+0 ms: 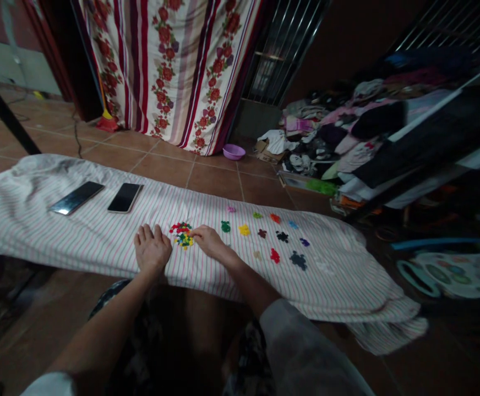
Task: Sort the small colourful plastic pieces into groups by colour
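A mixed pile of small coloured pieces (183,235) lies on a striped cloth (198,269). My left hand (152,250) rests flat on the cloth just left of the pile, fingers spread. At the pile's right edge is my right hand (209,240), its fingers pinched together; whatever they hold is too small to make out. Right of it are several single-colour heaps, among them a green heap (225,226), a yellow heap (244,230), a black heap (282,236), a red heap (274,256) and a grey heap (298,260).
Two phones, a left one (77,198) and a right one (125,197), lie on the cloth's left part. Beyond the cloth stand a purple basin (234,152) and a floral curtain (169,71). Clothes (347,126) are heaped at the right.
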A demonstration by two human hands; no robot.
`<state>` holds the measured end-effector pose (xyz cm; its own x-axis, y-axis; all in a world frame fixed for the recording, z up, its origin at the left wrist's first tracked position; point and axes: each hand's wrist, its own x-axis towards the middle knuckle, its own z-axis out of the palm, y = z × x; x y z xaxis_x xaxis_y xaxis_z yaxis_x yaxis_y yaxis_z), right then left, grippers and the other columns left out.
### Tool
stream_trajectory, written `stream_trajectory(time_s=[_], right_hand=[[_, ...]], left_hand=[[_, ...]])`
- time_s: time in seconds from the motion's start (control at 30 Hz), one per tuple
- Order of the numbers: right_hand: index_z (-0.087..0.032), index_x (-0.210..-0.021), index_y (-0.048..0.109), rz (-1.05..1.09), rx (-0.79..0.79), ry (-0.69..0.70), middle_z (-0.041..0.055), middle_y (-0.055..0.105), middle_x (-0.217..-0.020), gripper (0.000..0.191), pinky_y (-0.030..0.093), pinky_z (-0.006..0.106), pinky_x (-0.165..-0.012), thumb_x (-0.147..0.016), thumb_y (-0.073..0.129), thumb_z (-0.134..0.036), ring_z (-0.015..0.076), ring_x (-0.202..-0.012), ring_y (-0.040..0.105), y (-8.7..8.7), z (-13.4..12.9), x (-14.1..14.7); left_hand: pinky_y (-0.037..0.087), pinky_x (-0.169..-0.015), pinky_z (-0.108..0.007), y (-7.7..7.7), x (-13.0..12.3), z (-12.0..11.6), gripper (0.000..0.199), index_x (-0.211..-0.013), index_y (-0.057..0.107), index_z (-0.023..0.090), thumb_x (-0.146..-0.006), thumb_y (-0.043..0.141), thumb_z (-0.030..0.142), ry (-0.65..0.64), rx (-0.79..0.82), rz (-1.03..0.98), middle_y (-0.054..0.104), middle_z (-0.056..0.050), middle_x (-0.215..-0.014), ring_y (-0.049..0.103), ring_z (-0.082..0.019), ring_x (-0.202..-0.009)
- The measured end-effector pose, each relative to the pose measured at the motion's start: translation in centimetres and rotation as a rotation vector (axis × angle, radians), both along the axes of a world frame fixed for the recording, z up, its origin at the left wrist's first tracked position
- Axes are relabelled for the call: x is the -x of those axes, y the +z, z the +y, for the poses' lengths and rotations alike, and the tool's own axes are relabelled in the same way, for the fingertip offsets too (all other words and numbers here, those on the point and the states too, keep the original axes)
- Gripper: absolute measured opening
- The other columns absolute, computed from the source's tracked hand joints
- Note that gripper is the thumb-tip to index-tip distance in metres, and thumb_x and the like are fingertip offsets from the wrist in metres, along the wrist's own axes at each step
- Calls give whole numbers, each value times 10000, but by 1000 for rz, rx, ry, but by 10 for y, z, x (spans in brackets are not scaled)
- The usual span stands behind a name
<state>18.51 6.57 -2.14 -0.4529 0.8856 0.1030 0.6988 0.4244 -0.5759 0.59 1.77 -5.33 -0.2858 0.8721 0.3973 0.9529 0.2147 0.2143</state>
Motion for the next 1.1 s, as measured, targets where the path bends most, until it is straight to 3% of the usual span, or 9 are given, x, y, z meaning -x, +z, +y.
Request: stream_trajectory(time_s=[0.27, 0.6, 0.83, 1.1], right_hand=[[-191, -1012, 734, -261, 11, -80, 81, 639, -998, 301, 404, 239, -856, -909, 453, -163, 157, -942, 593, 4, 11, 17], [-184, -855, 715, -269, 56, -204, 84, 655, -919, 129, 397, 259, -757, -845, 592, -224, 176, -872, 589, 7, 17, 30], [-186, -756, 670, -77, 41, -219, 52, 666, -813, 88, 412, 261, -730, -785, 587, -183, 173, -798, 591, 1, 18, 26], [-191, -761, 632, 344, 184, -301, -14, 653, -724, 56, 445, 230, -646, -718, 621, -224, 128, -689, 604, -17, 12, 11]], left_hand=[[285, -1086, -501, 1, -1, 1, 506, -1290, 538, 48, -880, 353, 279, 0, -17, -26, 486, -266, -1370, 389, -364, -1338], [285, -1081, -514, -2, 0, 0, 511, -1312, 516, 53, -887, 356, 287, -3, -12, -38, 468, -273, -1387, 366, -369, -1355], [294, -1070, -523, 2, -2, 0, 499, -1295, 528, 64, -881, 363, 288, 4, 2, -33, 469, -265, -1388, 366, -364, -1356], [292, -1074, -497, 4, -2, -1, 495, -1283, 530, 57, -887, 350, 292, 6, 11, -9, 480, -268, -1371, 390, -363, -1335]])
